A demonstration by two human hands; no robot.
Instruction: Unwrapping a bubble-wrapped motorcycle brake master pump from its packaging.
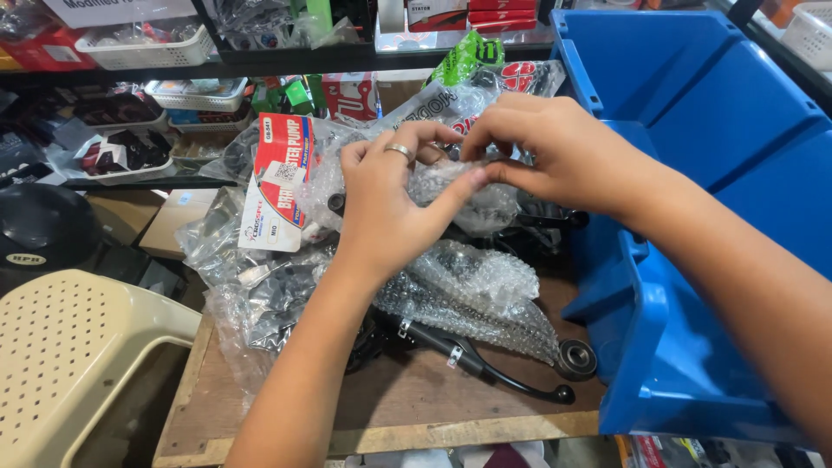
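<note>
Both my hands are up over the wooden bench (407, 407) — my left hand (381, 208), ring on one finger, and my right hand (542, 152) are pinching the same bubble-wrapped part (451, 186) between fingertips, held above the pile. Below it lies more loose bubble wrap (472, 290), a black lever (494, 368) on the wood, and bagged parts (277, 173) to the left — the blue bin (693, 130) stands just beside my right wrist.

Left hand (381, 204) and right hand (542, 152) pinching bubble wrap (451, 186), blue bin (693, 173) beside, black lever (485, 368) below
</note>
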